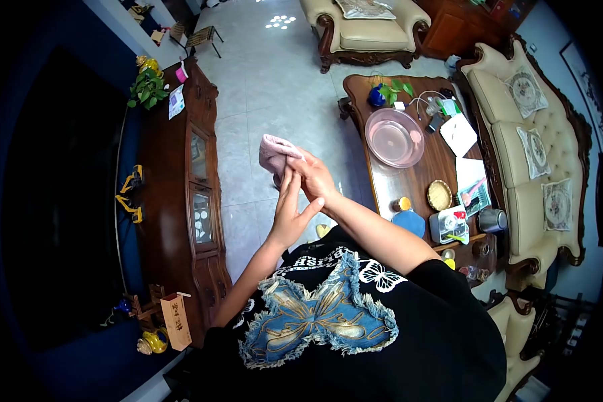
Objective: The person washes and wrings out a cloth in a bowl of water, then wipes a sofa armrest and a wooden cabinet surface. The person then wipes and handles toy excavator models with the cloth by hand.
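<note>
In front of my chest, a folded pinkish cloth (275, 153) is gripped by my right hand (317, 179), with its loose end pointing away from me. The fingers of my right hand are closed over the cloth's near end. My left hand (289, 218) lies against the right one, fingers stretched out and thumb apart. Its fingertips reach the lower edge of the cloth. Both hands are held over the grey floor, between the cabinet and the coffee table.
On the right, a wooden coffee table (382, 191) carries a clear plastic basin (395, 137), a woven basket (439, 195), a white container (449, 224) and papers (458, 135). A dark wooden cabinet (171, 167) runs along the left. Beyond stand an armchair (372, 35) and a sofa (509, 161).
</note>
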A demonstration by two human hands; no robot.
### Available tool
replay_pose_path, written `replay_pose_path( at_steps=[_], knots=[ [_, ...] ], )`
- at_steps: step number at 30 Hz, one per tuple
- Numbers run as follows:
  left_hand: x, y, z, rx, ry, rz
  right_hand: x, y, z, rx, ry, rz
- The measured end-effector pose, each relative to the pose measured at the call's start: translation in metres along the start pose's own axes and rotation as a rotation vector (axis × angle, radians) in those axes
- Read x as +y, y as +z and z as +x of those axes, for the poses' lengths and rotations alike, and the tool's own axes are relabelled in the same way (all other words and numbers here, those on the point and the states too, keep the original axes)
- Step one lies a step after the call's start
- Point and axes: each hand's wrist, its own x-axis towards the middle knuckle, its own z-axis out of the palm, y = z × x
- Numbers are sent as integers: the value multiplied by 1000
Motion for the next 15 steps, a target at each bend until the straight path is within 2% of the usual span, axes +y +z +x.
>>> replay_pose_path(
  at_steps=[1,4,5,7,8,10,11,13,14,15],
  knots=[
    [-2,-4,-4,-10,1,-3,0,-5,-2,9,-4,3],
    [-11,-24,-16,-316,-73,-63,-7,-23,-9,141,-83,-87],
    [-23,-31,-25,-332,-71,-68,-7,-24,-12,156,-89,-83],
    [-45,-31,-38,216,-416,-71,-16,-29,-19,36,-24,-194],
    [-55,-35,-40,215,-420,-75,-19,-28,-23,31,34,-247],
    [-67,-45,-35,374,-242,150,-27,-21,-33,-49,64,-376],
    [-74,-44,-30,415,-259,165,-29,-18,-35,-136,41,-447],
    [-83,-49,-21,340,-142,153,-45,-17,-36,-286,84,-486],
    [-86,-56,-19,324,-109,155,-65,-12,-37,-304,208,-533],
    [-82,-63,-19,107,-277,71,-68,-11,-34,-314,230,-528]
  ],
)
